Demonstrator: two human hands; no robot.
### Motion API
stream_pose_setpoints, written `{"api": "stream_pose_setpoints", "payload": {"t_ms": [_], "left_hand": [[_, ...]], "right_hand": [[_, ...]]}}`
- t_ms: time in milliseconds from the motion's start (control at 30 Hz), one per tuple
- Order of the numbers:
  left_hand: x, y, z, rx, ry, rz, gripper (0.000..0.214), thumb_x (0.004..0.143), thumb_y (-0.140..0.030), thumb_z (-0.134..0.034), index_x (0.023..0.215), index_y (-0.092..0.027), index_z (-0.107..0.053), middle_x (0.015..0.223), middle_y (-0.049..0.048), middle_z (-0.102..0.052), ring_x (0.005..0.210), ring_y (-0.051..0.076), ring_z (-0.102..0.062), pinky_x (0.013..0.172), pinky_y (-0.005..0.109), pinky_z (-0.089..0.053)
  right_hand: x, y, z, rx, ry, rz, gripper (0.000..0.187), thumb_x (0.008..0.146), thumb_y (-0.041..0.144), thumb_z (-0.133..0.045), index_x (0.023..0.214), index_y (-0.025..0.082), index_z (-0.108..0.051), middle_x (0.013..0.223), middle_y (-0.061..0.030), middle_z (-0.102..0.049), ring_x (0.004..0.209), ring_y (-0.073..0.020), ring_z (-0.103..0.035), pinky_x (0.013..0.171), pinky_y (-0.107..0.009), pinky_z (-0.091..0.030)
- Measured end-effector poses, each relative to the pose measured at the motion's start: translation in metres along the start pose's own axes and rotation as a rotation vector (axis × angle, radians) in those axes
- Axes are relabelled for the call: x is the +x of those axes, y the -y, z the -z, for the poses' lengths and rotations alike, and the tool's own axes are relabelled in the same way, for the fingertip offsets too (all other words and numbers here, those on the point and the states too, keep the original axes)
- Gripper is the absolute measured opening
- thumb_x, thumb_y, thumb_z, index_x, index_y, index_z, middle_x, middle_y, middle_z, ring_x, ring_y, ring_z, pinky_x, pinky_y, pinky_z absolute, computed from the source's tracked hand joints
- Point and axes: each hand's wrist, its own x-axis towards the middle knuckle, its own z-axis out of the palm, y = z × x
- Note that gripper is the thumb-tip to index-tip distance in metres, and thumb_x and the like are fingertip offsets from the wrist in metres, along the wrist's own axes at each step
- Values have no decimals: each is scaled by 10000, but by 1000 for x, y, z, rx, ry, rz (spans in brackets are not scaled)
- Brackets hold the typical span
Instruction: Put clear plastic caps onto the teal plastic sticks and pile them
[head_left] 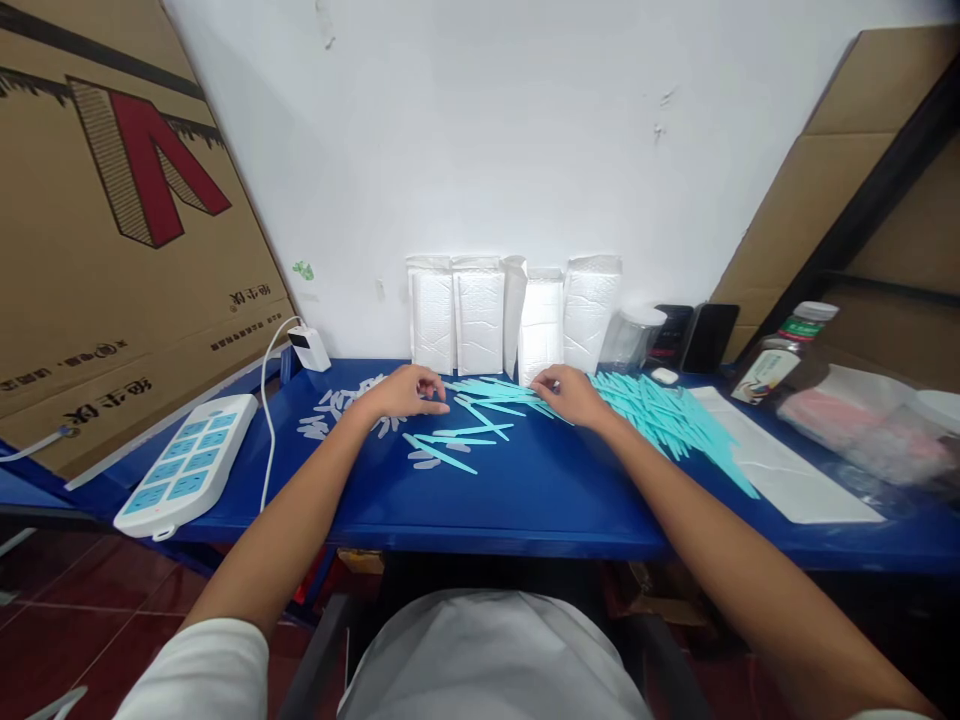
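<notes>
My left hand (411, 392) hovers over the blue table with thumb and fingers apart, holding nothing I can see. Beside it lies a scatter of small translucent grey pieces (330, 410). My right hand (571, 396) has its fingertips pinched together at the end of slim turquoise sticks (491, 392) lying between the hands. Nearer to me, a few more turquoise sticks lie crossed with pale pieces (426, 460). A large heap of the same turquoise sticks (667, 415) spreads to the right of my right hand.
Several white padded envelopes (480, 320) stand against the wall. At left are a power strip (187, 465), a white charger (309, 347) with its cable, and a cardboard box (112, 250). A clear jar (634, 335), a labelled bottle (784, 355), a white sheet (795, 470) and plastic bags (862, 420) lie right.
</notes>
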Motion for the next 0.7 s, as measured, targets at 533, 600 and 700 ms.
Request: {"api": "stream_pose_setpoints", "payload": {"t_ms": [533,600,700], "left_hand": [[0,-15,-6,47,98,-6,336,822,-520,-778,858,-188,-812,856,77,-732,763,202,-645,655,285,-466],[-4,0,5,295,-16,174,252,797,-438,-782,833,-189,-788,854,85,-740,762,220,-661,674,300,-475],[-12,16,19,432,-86,354,279,767,-407,-794,950,-197,-776,923,94,-750,803,243,-681,678,298,-473]], "right_hand": [[0,1,0,-1,20,-15,172,967,254,-639,906,180,-783,956,-71,-806,856,-210,-711,789,-298,-516],[0,1,0,1,24,-11,169,964,256,-643,897,184,-780,944,-68,-806,844,-210,-710,782,-300,-518],[-1,0,0,8,18,-7,162,962,254,-644,906,188,-780,955,-67,-809,852,-212,-714,786,-302,-521]]}}
